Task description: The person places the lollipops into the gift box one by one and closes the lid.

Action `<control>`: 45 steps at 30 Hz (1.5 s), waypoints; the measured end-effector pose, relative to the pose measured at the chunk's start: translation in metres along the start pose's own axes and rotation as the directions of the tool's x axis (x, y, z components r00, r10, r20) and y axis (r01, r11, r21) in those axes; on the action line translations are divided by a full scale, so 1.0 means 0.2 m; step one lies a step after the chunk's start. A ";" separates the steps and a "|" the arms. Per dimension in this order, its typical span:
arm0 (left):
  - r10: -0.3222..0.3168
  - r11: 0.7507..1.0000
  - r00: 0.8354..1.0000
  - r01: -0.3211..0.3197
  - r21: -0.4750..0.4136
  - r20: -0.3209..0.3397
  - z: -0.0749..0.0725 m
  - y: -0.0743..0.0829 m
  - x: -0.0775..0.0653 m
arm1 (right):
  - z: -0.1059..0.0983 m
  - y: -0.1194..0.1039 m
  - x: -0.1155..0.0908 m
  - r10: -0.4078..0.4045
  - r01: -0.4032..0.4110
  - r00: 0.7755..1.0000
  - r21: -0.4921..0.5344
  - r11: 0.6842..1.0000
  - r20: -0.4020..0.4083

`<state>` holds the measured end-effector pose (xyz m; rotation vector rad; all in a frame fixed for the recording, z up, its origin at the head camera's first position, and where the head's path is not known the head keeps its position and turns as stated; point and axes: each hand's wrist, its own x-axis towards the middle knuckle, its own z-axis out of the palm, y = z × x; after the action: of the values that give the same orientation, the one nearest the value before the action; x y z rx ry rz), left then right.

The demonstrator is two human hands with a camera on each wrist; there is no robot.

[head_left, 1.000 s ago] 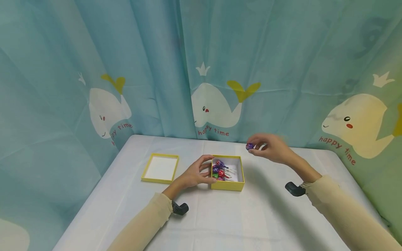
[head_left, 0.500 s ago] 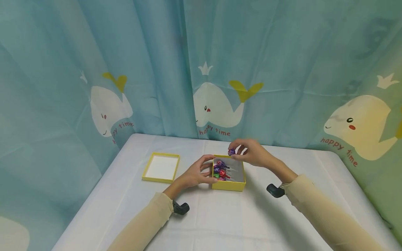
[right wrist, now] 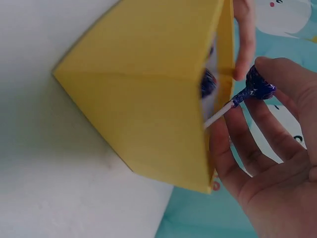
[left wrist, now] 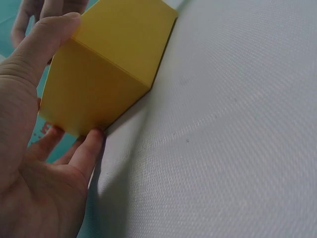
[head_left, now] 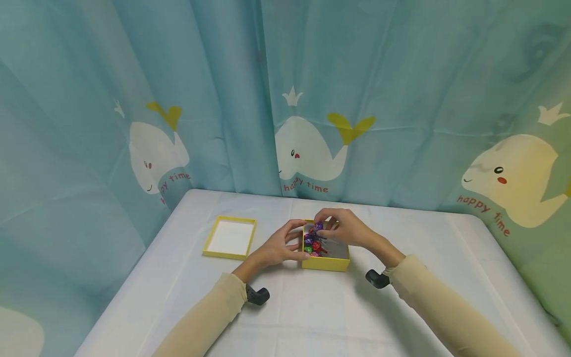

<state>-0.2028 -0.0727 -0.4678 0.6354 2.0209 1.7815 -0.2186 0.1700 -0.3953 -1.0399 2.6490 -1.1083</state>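
A yellow box (head_left: 327,264) with a white inside stands on the table, its top uncovered. Several wrapped lollipops (head_left: 316,246) in red, purple, green and pink lie along its left side, sticks pointing right. My left hand (head_left: 276,249) holds the box by its left end, thumb (left wrist: 52,34) at the near corner and fingers on the far side. Over the box's left part, my right hand (head_left: 350,230) pinches a purple-wrapped lollipop (right wrist: 258,85) by its head. Its white stick points down into the opening in the right wrist view. Part of the box's back is hidden by the right hand.
A shallow yellow-edged lid (head_left: 229,239) lies left of the box, white inside up. White cloth covers the table (head_left: 312,312). Behind hangs a blue-green curtain (head_left: 401,148) with whale prints, close to the table's back edge.
My right hand has moved left and down with the purple lollipop, from beyond the box's right back corner to over the box's left part. My left hand stays on the box.
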 end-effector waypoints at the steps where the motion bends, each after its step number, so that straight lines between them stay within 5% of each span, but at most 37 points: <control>1: -0.001 1.000 1.000 0.001 -0.001 0.002 0.00 0.00 0.00 | 0.01 0.00 0.00 -0.006 0.006 1.000 0.002 1.000 0.003; 20: -0.002 1.000 1.000 0.003 -0.003 0.010 0.00 -0.01 0.01 | 0.13 0.04 -0.01 -0.070 0.071 0.997 -0.052 0.996 0.021; 45: 0.004 1.000 1.000 -0.004 -0.002 0.010 0.00 -0.02 0.01 | 0.13 0.04 -0.01 -0.025 0.027 1.000 -0.113 0.993 0.017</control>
<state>-0.2056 -0.0724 -0.4715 0.6469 2.0129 1.7789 -0.2134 0.1597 -0.4205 -1.1002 2.7220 -0.9603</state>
